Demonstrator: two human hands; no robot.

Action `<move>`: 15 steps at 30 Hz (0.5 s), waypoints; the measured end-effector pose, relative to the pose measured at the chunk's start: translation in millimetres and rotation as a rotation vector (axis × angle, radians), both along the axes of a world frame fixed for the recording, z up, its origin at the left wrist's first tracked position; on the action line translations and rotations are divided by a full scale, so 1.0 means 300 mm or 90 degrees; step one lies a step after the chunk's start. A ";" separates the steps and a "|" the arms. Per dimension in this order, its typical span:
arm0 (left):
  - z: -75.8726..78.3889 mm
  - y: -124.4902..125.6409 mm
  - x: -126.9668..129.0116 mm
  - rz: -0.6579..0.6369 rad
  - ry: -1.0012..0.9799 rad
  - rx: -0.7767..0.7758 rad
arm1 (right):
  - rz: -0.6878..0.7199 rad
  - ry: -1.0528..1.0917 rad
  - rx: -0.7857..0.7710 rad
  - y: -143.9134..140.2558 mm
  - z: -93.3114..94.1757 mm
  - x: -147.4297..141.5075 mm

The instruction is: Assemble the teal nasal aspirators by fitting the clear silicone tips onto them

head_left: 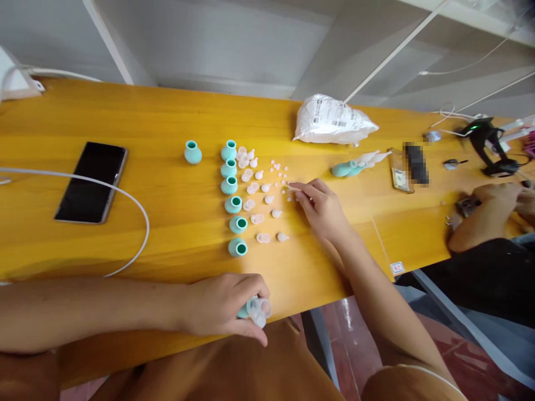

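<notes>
Left hand: the left hand rests at the near edge of the wooden table, fingers curled round a teal bulb with a clear cap; the cap end juts out past the fingertips, which leaves that end free to reach.
Right hand: the right hand reaches out over the table, thumb and forefinger pressed together on a tiny pale piece at the edge of the scatter of small pink beads; the other fingers are tucked under, out of the way.
Teal bulbs: six stand in a column, openings up, with one more apart to the left, so each mouth is open to view.
Pink caps: translucent pink caps lie just right of the column, roughly one per bulb.
Further off: a finished-looking teal piece with clear tip, a white plastic bag, a black phone and a white cable.
Neighbour: another person's hands work at the far right.
</notes>
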State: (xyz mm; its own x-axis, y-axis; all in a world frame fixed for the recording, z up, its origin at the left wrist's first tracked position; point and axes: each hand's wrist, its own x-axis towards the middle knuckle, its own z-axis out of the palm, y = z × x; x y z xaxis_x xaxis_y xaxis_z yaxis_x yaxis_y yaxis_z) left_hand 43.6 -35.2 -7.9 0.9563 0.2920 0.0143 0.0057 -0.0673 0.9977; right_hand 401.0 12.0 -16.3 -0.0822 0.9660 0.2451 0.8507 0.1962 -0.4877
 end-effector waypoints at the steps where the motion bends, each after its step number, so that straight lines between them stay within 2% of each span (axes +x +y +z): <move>1: 0.000 0.000 0.001 0.002 -0.001 -0.002 | 0.007 -0.002 0.003 0.001 -0.002 -0.003; 6: 0.010 0.001 0.004 0.026 -0.018 -0.020 | 0.005 0.004 0.040 -0.006 0.012 -0.008; 9: 0.027 0.003 0.006 0.071 -0.014 -0.080 | -0.034 0.038 0.128 -0.061 0.076 -0.032; 11: 0.040 0.005 0.011 0.112 -0.010 -0.156 | -0.022 0.098 0.155 -0.138 0.139 -0.076; 12: 0.045 0.007 0.014 0.132 -0.016 -0.194 | 0.020 0.140 0.148 -0.185 0.171 -0.108; 15: 0.063 0.008 0.023 0.186 -0.038 -0.278 | 0.260 0.226 0.054 -0.335 0.240 -0.232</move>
